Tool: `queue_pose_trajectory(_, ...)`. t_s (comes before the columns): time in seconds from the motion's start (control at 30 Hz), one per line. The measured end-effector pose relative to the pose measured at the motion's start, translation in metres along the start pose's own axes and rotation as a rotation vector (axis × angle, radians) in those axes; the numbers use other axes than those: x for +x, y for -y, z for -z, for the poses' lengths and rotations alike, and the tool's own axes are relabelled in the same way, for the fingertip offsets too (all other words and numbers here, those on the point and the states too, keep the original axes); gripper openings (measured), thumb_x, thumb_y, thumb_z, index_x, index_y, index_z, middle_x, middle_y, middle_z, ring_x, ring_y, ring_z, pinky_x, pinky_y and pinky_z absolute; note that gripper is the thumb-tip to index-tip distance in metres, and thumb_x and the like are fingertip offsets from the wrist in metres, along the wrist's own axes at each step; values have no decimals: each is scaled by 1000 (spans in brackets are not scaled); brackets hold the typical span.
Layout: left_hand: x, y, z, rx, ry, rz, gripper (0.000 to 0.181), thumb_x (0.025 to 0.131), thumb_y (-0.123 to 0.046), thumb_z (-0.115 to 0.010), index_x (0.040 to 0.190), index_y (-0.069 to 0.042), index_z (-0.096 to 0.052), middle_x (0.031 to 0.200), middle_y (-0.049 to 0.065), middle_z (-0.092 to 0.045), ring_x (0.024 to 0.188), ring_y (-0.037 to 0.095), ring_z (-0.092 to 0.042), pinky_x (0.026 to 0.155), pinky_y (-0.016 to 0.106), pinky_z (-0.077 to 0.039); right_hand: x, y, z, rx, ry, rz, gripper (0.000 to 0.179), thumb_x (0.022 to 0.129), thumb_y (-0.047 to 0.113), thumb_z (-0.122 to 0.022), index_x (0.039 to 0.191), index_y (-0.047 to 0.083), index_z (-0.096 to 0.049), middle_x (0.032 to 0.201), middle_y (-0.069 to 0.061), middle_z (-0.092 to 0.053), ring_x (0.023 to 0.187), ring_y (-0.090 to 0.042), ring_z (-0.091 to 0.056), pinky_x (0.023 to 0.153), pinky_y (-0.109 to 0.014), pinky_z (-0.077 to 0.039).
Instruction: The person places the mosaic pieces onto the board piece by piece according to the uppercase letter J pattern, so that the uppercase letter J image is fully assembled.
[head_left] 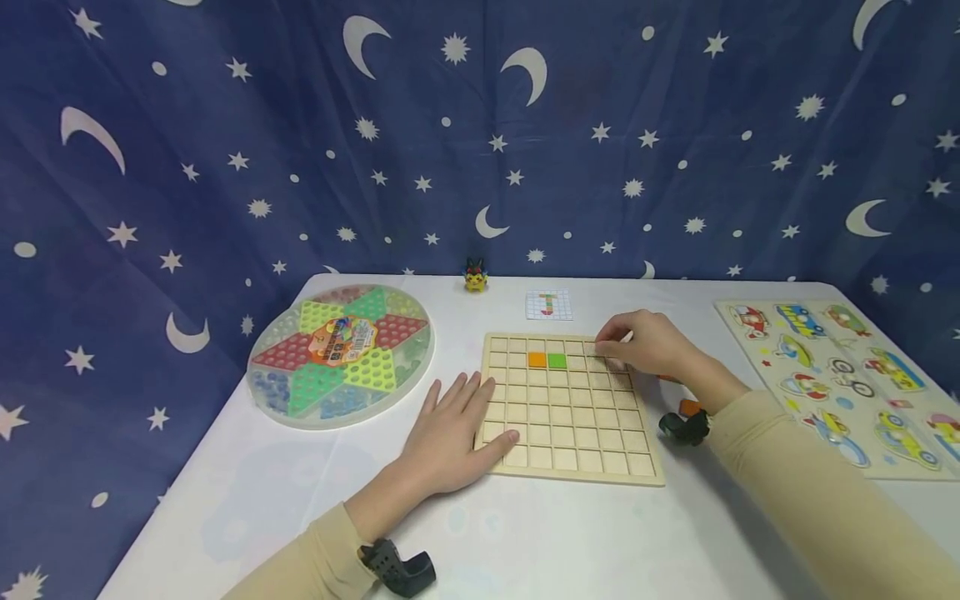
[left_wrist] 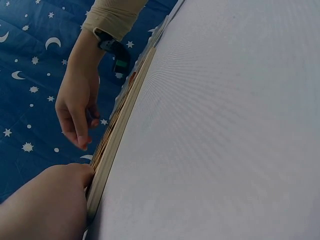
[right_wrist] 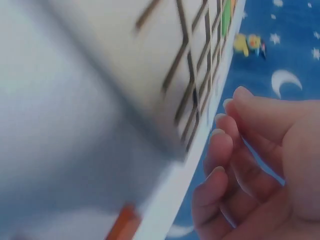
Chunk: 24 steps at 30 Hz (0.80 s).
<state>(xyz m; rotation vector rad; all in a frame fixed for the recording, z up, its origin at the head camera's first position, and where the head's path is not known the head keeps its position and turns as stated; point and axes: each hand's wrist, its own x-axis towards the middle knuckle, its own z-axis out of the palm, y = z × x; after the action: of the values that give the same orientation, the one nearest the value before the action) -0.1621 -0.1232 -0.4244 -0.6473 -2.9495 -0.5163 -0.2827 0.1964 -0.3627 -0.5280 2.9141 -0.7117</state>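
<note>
Left hand (head_left: 450, 440) spread at nine o'clock on pale wooden square grid board (head_left: 579, 415); right hand (head_left: 647, 340) curled, two o'clock, pinch unclear; sideways bump could dislodge orange square tile (head_left: 537, 359).

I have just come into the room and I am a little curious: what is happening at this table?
A person's left hand rests on the left side of a wooden grid board. The right hand is at the board's far right part, fingers bent; whether it holds anything is not visible. An orange tile and a green tile lie side by side in the second row from the far edge. Beyond the board lies a grid card with a coloured J-like figure.
</note>
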Motion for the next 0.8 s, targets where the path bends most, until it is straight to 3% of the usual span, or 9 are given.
queue_pose_trajectory(0.17,0,1,0,7,-1,-1,88,99,-71,-37,160,-7,-34,164,14,-32,154,31,-22,122,57,-5,-14,-18,17,-2,-9,-41,23,100,30,-69,109,11,-77,103,-4,-72,91,-26,-61,74,-43,-50)
queue_pose_trajectory(0.33,0,0,0,11,-1,0,88,99,-71,-38,160,-7,-35,164,14,-32,153,31,-23,122,57,-6,-26,-35,29,-1,15,-97,28,101,29,-66,114,5,-74,99,-7,-70,81,-23,-59,68,-37,-50)
queue_pose_trajectory(0.57,0,0,0,9,0,0,88,99,-71,-38,160,-7,-35,164,14,-32,153,32,-23,122,57,-6,-35,-59,37,-54,25,-171,28,97,22,-71,113,0,-71,100,-13,-69,85,-27,-58,75,-43,-53)
queue_pose_trajectory(0.8,0,0,-1,12,1,-2,88,99,-71,-37,160,-8,-35,164,14,-32,153,32,-23,122,57,-6,-44,-72,41,-63,90,-283,42,92,30,-76,119,-2,-71,103,-15,-71,85,-28,-59,75,-42,-55)
